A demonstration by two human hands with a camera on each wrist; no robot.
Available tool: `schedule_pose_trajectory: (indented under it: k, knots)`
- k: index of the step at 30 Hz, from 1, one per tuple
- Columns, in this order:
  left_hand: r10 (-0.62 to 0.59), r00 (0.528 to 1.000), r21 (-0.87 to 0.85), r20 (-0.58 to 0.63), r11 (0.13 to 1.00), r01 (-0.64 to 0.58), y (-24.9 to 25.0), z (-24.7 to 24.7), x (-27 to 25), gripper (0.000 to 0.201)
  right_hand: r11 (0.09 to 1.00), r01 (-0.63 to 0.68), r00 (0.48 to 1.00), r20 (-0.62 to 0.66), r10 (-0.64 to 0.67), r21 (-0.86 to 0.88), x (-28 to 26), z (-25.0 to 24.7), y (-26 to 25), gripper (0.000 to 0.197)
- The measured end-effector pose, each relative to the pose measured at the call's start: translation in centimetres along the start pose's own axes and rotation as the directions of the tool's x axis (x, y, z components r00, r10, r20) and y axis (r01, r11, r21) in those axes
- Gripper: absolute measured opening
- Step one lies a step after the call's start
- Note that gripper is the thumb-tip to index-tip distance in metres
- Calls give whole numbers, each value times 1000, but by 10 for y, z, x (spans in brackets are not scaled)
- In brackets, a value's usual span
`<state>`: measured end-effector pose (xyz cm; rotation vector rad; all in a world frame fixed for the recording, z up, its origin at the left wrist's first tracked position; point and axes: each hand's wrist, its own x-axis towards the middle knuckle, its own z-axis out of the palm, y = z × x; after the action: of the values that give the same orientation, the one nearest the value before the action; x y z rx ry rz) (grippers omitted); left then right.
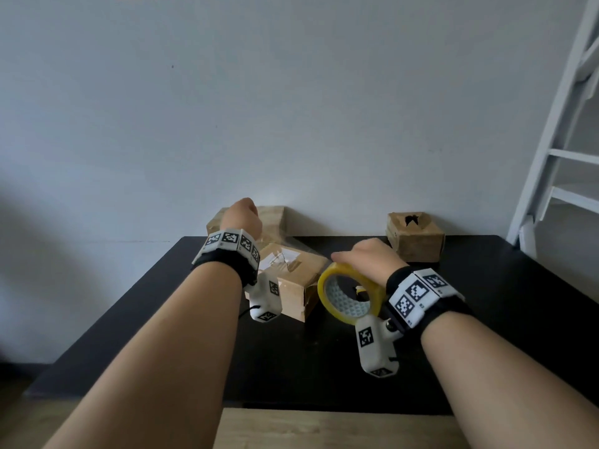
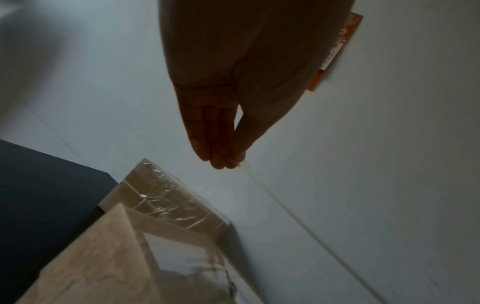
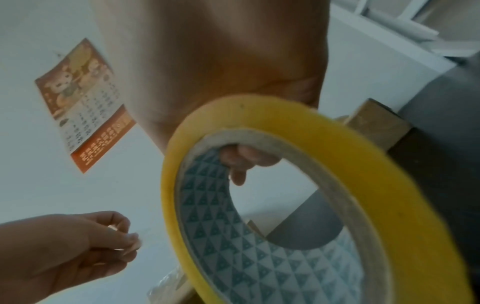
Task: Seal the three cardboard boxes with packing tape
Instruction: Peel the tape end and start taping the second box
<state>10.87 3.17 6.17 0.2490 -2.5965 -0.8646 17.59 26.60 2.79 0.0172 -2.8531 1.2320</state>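
My right hand [image 1: 368, 257] grips a yellow roll of packing tape [image 1: 348, 294] over the black table, with fingers [image 3: 241, 160] hooked through its core. My left hand [image 1: 241, 215] is raised above the back-left box and pinches the free tape end [image 2: 233, 163]. A clear strip [image 2: 298, 220] stretches from that pinch toward the roll [image 3: 285, 127]. One cardboard box [image 1: 288, 277] with a white label lies between my wrists. A second box [image 1: 274, 218], wrapped in wrinkled clear tape, stands at the wall. The third box [image 1: 415, 238], with a torn hole on top, sits back right.
The black table [image 1: 486, 303] stands against a pale wall. A white ladder-like frame [image 1: 557, 140] rises at the right. An orange calendar [image 3: 83, 102] hangs on the wall. Light wooden floor [image 1: 324, 429] shows below the table's front edge.
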Motion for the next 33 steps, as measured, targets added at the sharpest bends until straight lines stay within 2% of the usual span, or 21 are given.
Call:
schedule_pose_trajectory:
  k: [4, 7, 11, 15, 22, 29, 33]
  knots:
    - [-6, 996, 91, 85, 996, -2, -7, 7, 4, 28, 995, 68, 997, -35, -71, -74, 7, 1, -14, 40]
    - [-36, 989, 127, 141, 992, 18, -16, 14, 12, 28, 993, 68, 997, -42, -72, -95, 15, 5, -20, 38]
    - [-78, 987, 186, 138, 981, 51, -29, 23, 17, 17, 983, 48, 998, -24, -54, -179, 28, 12, -26, 35]
    - [-78, 975, 173, 208, 984, 42, -38, 35, 22, 20, 963, 21, 1000, 16, -18, -268, 40, 19, -26, 30]
    - [-74, 968, 169, 239, 985, 34, -44, 49, 26, 23, 939, -21, 999, 37, 36, -345, 55, 26, -24, 24]
    - [-97, 946, 181, 309, 983, 41, -47, 57, 26, 29, 941, -28, 998, 38, 44, -338, 57, 31, -16, 29]
    - [-93, 949, 219, 302, 975, 26, -46, 63, 20, 32, 946, -21, 998, 49, 39, -325, 59, 31, -13, 31]
